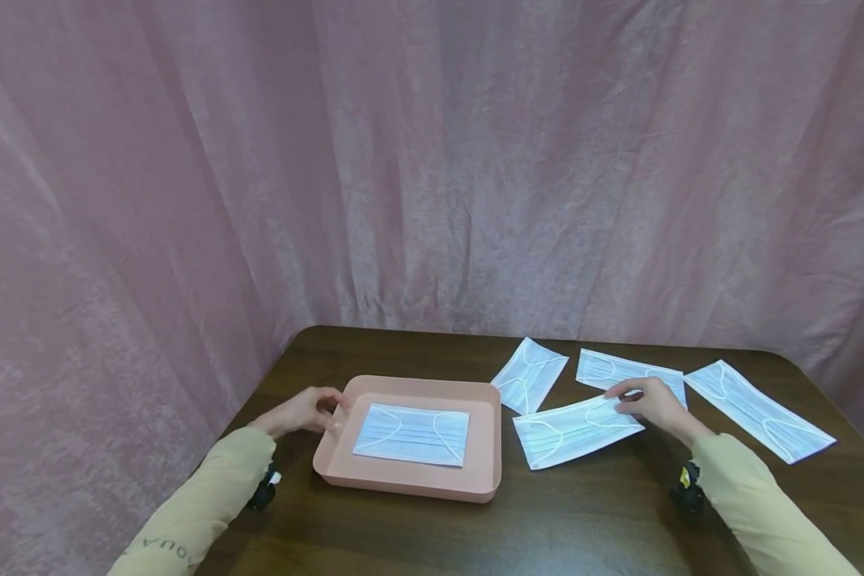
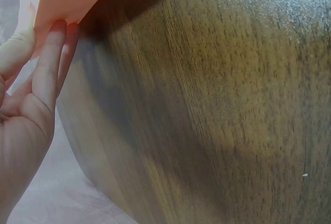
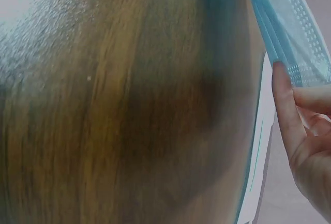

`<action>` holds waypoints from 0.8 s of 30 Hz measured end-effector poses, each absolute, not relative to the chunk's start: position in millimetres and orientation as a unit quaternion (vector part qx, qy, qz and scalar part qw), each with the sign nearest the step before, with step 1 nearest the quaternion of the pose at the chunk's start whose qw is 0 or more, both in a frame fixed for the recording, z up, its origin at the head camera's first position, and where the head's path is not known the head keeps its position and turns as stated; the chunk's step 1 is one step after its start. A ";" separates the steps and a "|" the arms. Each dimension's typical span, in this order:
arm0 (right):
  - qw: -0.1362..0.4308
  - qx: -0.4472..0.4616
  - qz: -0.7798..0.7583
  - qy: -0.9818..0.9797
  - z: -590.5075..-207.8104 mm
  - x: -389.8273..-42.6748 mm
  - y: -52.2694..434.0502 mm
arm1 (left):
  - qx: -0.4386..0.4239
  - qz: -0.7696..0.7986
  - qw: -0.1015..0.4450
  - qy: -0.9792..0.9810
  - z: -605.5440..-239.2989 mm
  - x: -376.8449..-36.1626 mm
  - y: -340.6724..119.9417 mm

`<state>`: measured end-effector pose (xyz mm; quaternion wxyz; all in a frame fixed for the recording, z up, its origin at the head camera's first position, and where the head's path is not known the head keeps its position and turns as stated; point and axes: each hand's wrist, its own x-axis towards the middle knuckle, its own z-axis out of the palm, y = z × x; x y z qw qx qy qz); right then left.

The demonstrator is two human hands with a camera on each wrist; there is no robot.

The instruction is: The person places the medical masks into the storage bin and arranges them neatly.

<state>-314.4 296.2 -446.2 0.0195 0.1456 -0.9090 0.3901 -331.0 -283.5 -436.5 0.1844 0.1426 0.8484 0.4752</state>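
Head view: three masks [image 1: 530,374] (loose) beside tray [image 1: 490,448].

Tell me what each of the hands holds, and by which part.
The left hand grips the tray by its left rim. The right hand pinches a mask at its right edge.
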 end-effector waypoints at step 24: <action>0.059 0.101 0.494 -0.862 -423.4 -294.6 309.8 | 0.144 0.477 0.185 0.847 -436.6 -330.7 -283.6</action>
